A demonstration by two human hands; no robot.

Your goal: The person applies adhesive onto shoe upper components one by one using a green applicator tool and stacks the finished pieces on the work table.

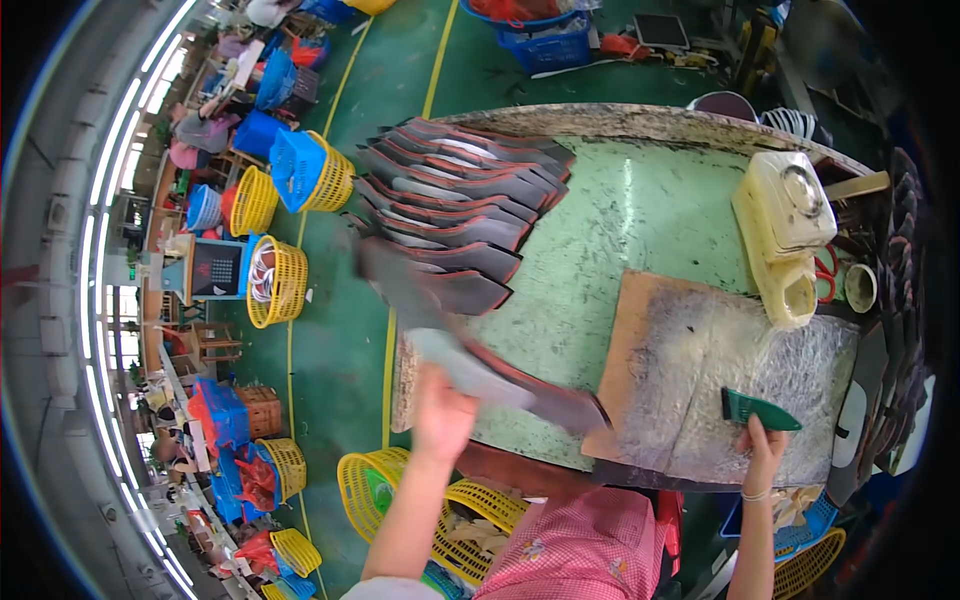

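My left hand [443, 412] is closed on a long dark grey piece [530, 395] with a reddish edge and a light grey patch; the hand and the piece's far end are blurred. Overlapping rows of similar dark pieces [450, 235] lie on the green tabletop beyond it. At the right, my right hand [763, 450] grips a green brush [765, 410] with a dark edge, over a stained board [735, 360]. Past the board stands a yellowish plastic container [785, 230] with an opening near its front.
More dark pieces [875, 400] are stacked along the right edge. Red-handled scissors [827, 275] and a small round pot [860, 287] are beside the container. Yellow baskets [375, 490] stand below the table's near left edge. Across the aisle are more baskets [277, 282] and a person [200, 130].
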